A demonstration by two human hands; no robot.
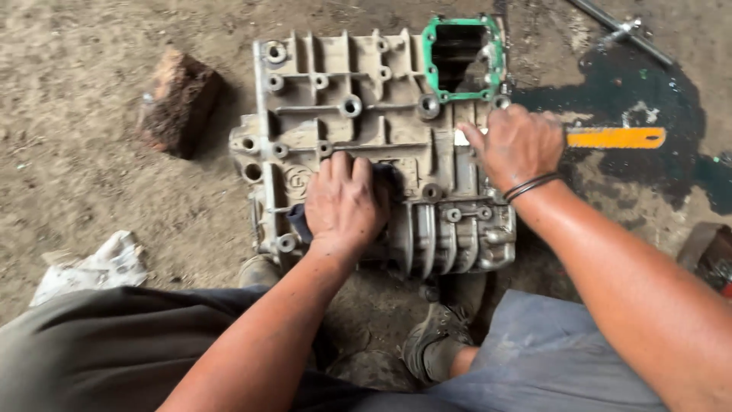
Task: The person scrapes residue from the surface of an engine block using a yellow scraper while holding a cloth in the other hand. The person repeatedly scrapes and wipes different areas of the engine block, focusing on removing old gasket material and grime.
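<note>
- A grey metal engine casing (366, 137) lies flat on the dirt floor (84, 175), between the person's knees and a dark oil patch (648, 99).
- The left hand (345, 200) presses a dark cloth (301, 220) onto the casing's lower middle, fingers curled over it.
- The right hand (517, 145) is closed around a blade with an orange handle (616, 137), its tip on the casing's right edge, just below a green gasket (431, 76).
- A brick (179, 99) sits near the casing's left side.
</note>
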